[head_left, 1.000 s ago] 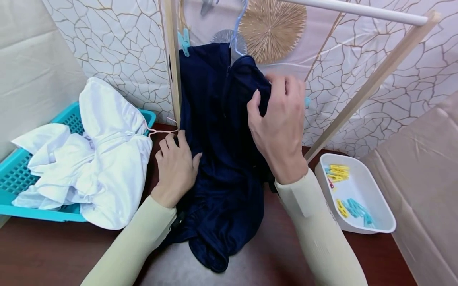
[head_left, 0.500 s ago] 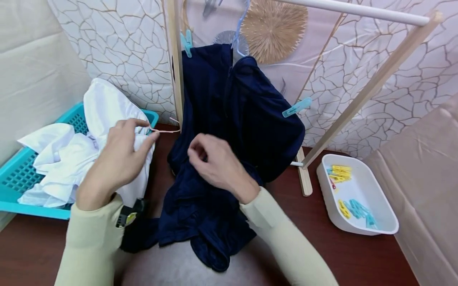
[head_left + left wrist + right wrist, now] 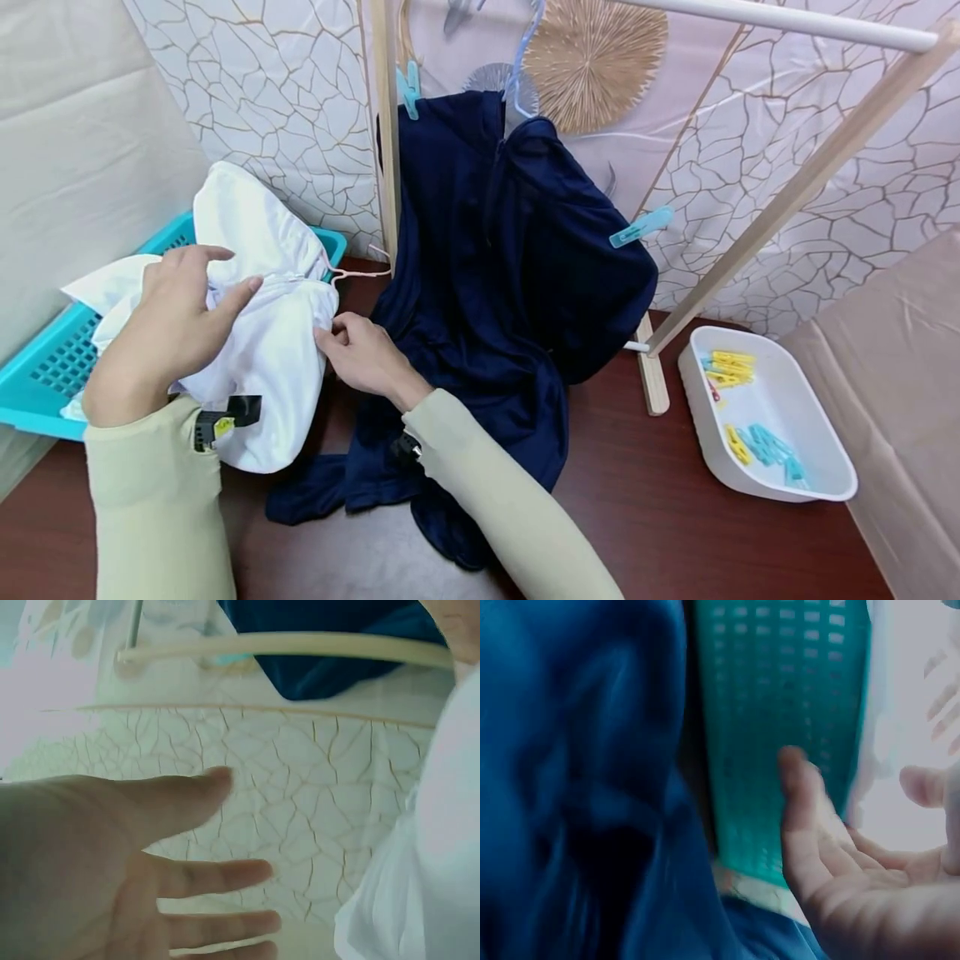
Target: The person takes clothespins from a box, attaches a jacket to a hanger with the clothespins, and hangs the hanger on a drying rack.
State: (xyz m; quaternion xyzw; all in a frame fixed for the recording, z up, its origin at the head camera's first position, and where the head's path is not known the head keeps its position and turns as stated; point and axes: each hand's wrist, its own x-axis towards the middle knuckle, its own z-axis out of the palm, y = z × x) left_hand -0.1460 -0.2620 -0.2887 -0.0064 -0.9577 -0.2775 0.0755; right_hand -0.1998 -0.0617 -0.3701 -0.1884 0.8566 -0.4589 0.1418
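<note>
A white garment point(image 3: 281, 350) on a pink hanger point(image 3: 352, 272) lies over the teal basket point(image 3: 56, 367). Above its left part is my left hand point(image 3: 168, 325), fingers spread and holding nothing; the left wrist view shows its thumb and fingers apart. My right hand point(image 3: 367, 354) has its fingertips right at the garment's right edge, and in the right wrist view its digits are parted beside the white cloth. A navy zip-front garment point(image 3: 457, 217) hangs on a blue hanger point(image 3: 525, 58), with light blue clothespins point(image 3: 642, 227) at its sides.
A wooden drying rack with a white rod point(image 3: 795, 23) and a right post point(image 3: 802, 179) stands around the navy garment, whose lower part spreads on the dark table point(image 3: 630, 475). At right, a white tub point(image 3: 810, 417) holds yellow and blue clothespins.
My right hand has left the navy garment's right side and moved left to the white garment's edge. My left hand has gone from the navy garment to above the white one.
</note>
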